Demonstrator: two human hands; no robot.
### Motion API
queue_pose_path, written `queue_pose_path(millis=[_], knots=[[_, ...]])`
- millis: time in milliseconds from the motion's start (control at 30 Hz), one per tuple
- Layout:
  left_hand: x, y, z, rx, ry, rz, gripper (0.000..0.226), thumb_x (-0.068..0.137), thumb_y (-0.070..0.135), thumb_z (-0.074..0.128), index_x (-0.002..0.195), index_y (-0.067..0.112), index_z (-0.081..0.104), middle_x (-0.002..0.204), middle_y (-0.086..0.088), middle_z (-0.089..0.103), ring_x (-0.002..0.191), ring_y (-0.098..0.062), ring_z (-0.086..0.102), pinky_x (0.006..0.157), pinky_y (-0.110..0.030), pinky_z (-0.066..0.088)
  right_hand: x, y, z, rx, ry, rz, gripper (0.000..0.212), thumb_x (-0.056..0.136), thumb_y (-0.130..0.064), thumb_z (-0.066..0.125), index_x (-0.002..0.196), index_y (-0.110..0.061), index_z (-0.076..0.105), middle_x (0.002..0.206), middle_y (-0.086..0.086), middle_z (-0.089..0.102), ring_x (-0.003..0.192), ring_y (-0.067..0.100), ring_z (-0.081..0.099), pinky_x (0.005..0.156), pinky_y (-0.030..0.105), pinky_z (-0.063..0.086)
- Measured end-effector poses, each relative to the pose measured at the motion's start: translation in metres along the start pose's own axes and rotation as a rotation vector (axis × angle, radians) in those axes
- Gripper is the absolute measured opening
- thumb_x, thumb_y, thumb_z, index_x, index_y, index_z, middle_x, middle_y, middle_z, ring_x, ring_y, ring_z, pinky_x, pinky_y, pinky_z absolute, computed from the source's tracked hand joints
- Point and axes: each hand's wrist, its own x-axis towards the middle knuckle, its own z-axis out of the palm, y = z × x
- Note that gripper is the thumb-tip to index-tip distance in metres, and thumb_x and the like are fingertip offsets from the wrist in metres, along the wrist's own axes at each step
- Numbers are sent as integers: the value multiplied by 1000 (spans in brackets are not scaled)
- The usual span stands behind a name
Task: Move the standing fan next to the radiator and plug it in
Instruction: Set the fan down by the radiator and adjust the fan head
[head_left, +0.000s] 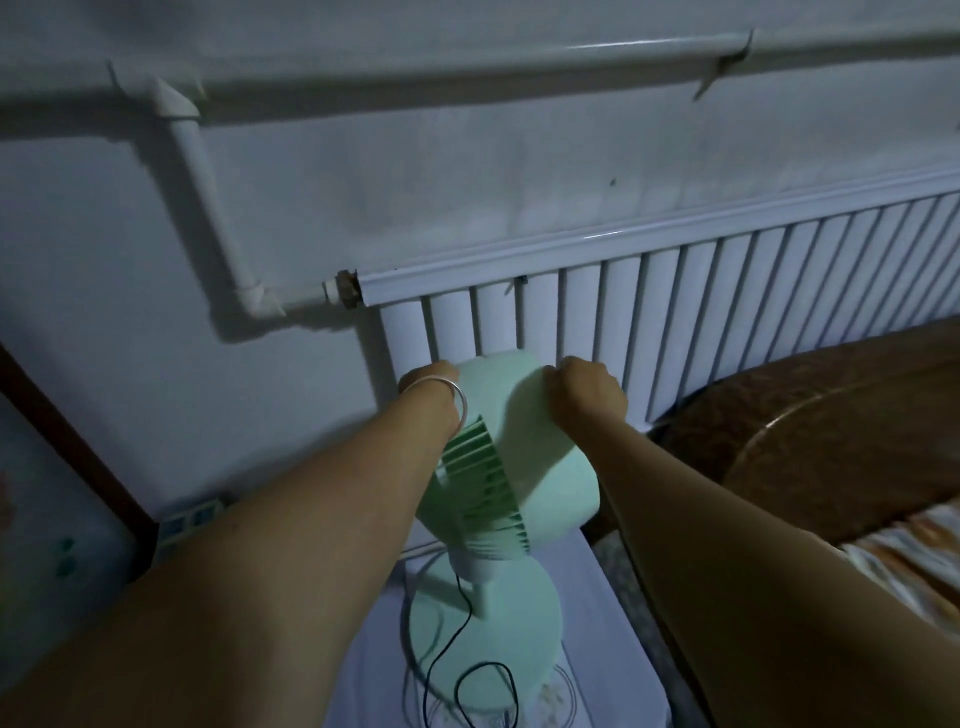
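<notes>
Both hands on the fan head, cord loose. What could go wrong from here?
1. The black cord loops over the fan base; it could snag or trip.
2. Left hand and right hand grip only the fan head, which might tilt.
3. The head could knock the radiator.

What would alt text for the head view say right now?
Both hands, left hand and right hand, grip the sides of a green fan head, right in front of a white radiator. Its black cord lies loose over the base; a power strip sits lower left.
</notes>
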Motion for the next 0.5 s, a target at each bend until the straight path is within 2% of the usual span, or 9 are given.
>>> queue_pose_path(millis=[67,133,167,200,267,300,500], knots=[[5,0,-4,12,-56,31,43,94,12,50,133,-5,45,87,-12,53,80,-22,48,80,-24,35,-6,-1,1,2,17,28,43,100,-32,31,121,-6,58,125,17,60,115,37,56,93,39,46],[4,3,-3,71,-89,35,43,92,11,53,132,-4,46,78,-9,49,67,-20,47,82,-23,39,-12,-4,2,1,23,62,45,101,-34,29,121,-5,58,125,17,60,115,36,56,91,38,45],[4,3,-4,105,-110,39,46,91,11,55,133,-4,45,84,-10,52,73,-22,52,86,-26,42,-15,-5,3,-1,29,85,47,101,-34,27,122,-5,58,126,17,60,115,36,56,91,37,45],[5,4,-3,124,-129,37,49,90,12,58,134,-4,43,99,-12,56,89,-25,56,93,-29,44,-17,-6,4,-2,37,107,49,101,-36,26,122,-5,58,126,17,60,116,36,56,92,38,44],[7,4,-3,179,-143,59,56,87,14,64,135,-5,42,134,-16,53,119,-31,53,103,-33,42,-20,-7,7,-18,54,142,54,102,-37,22,123,-5,59,127,18,60,117,36,56,94,40,44],[7,4,-2,209,-156,79,58,85,15,66,135,-5,43,140,-17,49,125,-33,50,105,-35,41,-21,-7,8,-29,64,156,55,102,-37,21,122,-5,60,126,18,60,117,36,56,94,40,44],[3,7,1,439,-186,182,65,87,26,65,138,-4,39,145,-20,44,130,-36,46,106,-37,39,-22,-5,13,-47,114,191,57,102,-38,20,116,-3,63,122,18,63,113,35,59,93,40,45]])
